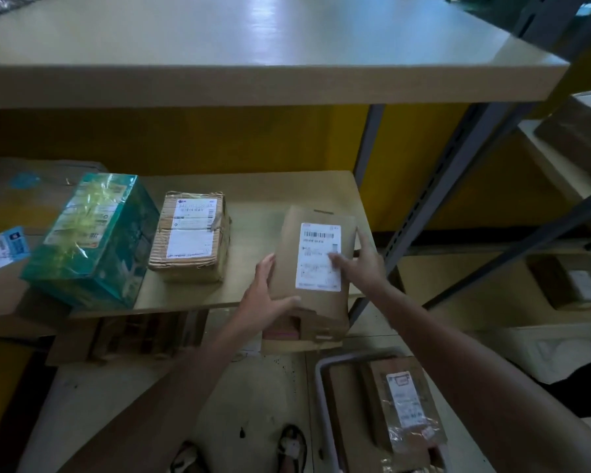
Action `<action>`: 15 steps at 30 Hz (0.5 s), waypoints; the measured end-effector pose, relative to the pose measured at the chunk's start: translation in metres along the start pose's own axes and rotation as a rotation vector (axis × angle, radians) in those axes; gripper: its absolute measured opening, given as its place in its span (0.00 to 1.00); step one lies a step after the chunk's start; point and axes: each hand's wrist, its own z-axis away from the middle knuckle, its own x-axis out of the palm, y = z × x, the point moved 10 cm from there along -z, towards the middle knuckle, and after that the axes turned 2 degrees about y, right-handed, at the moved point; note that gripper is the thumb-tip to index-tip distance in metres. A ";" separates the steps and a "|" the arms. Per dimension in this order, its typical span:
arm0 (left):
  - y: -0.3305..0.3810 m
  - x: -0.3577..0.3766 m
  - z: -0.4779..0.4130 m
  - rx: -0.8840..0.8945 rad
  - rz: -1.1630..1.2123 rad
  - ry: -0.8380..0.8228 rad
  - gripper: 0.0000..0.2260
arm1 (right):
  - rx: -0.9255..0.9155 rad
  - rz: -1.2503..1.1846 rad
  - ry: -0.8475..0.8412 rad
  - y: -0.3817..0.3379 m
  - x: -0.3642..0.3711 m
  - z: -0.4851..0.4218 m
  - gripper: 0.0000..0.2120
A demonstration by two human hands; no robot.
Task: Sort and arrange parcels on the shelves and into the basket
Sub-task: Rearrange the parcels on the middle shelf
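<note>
Now the labelled cardboard parcel (313, 302) lies at the right front corner of the middle shelf (253, 206), its long axis running straight away from me and its near end jutting past the front edge. My left hand (270, 298) clasps the near left corner, thumb across the top. My right hand (365, 264) lies spread at the right edge, so I judge the push is straight back, parallel to the taped corrugated box (190, 233).

I see my left hand (263, 297) gripping the near-left corner of a brown parcel (321, 307) overhanging the shelf (253, 196) edge. My right hand (364, 264) lies flat across the parcel's white label (316, 240). A taped carton (190, 235) and a teal box (93, 240) sit to the left.
</note>
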 end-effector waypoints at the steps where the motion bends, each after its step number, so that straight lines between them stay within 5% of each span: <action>1: -0.002 -0.001 0.003 0.025 -0.087 0.015 0.38 | -0.009 0.017 0.078 0.000 -0.007 -0.005 0.34; 3: -0.007 -0.001 0.009 0.068 -0.263 0.029 0.36 | -0.026 0.108 0.116 -0.002 -0.008 -0.014 0.34; 8: -0.025 0.016 0.009 0.040 -0.573 -0.143 0.33 | -0.134 0.791 -0.341 0.023 0.061 0.006 0.41; 15: -0.018 -0.011 0.019 0.106 -0.437 -0.084 0.28 | -0.055 0.813 -0.181 0.022 0.042 -0.009 0.34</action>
